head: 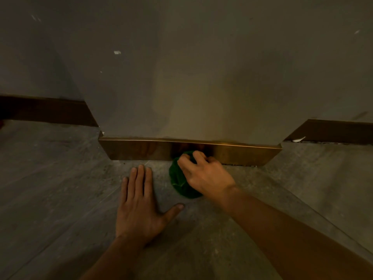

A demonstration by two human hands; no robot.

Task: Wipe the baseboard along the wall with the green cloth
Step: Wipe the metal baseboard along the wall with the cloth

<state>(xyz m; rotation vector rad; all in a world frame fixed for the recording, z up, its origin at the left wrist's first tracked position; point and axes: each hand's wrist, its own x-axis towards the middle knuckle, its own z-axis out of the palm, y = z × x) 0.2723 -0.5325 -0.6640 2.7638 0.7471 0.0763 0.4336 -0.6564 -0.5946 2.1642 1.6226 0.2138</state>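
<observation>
Our right hand (pixel 203 174) is clamped on the cloth (pixel 179 178) against the baseboard (pixel 141 150); left hand (pixel 139 201) lies flat w/ fingers together on the floor (pixel 60 178) below it. Imo grit there could get dragged up & scratch it.

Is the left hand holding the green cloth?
No, the left hand lies flat on the floor; the right hand grips the green cloth.

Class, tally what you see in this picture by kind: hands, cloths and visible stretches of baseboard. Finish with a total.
Bare hands: 2, left hand flat on the floor, right hand on the cloth
Crumpled green cloth: 1
Glossy brown baseboard stretches: 3
Total: 6
</observation>
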